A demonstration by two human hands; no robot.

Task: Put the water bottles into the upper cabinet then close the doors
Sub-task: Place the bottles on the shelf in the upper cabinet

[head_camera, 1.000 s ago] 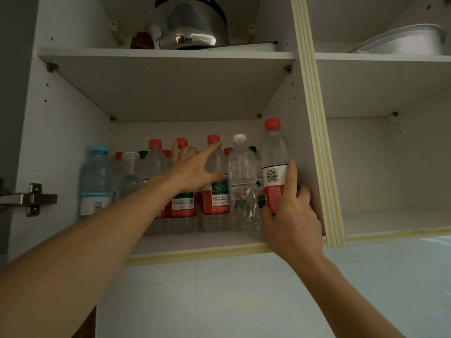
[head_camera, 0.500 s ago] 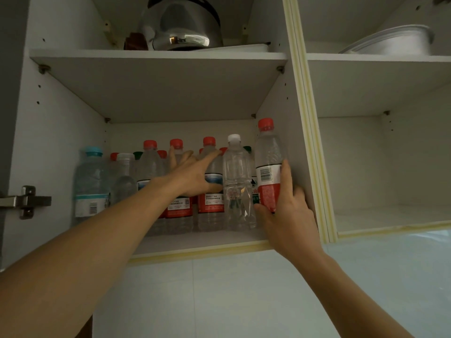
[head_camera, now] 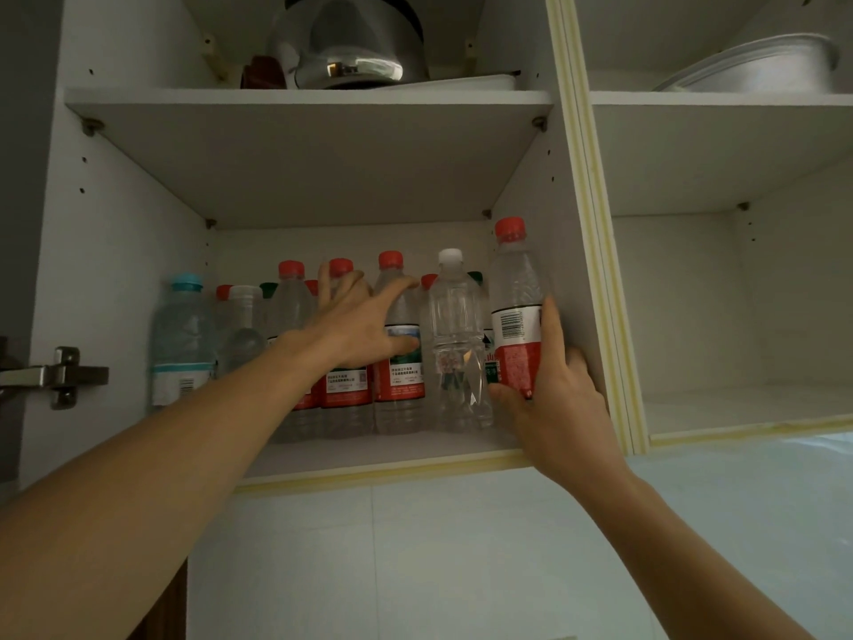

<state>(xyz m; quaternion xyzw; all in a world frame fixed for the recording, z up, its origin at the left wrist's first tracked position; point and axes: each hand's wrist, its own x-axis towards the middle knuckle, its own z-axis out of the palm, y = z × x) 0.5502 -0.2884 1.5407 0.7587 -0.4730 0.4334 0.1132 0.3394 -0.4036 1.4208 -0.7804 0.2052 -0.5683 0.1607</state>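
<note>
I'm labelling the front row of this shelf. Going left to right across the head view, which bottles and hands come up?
Blue-capped bottle → small white-capped bottle → left hand → tall clear white-capped bottle → red-labelled bottle, gripped by the right hand.

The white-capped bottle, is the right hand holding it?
No, the right hand grips the red-capped bottle beside the white-capped bottle.

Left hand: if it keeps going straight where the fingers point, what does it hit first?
The left hand already lies against the front-row red-label bottles; going straight on, it would push them toward the second row behind. Depth there is unclear.
</note>
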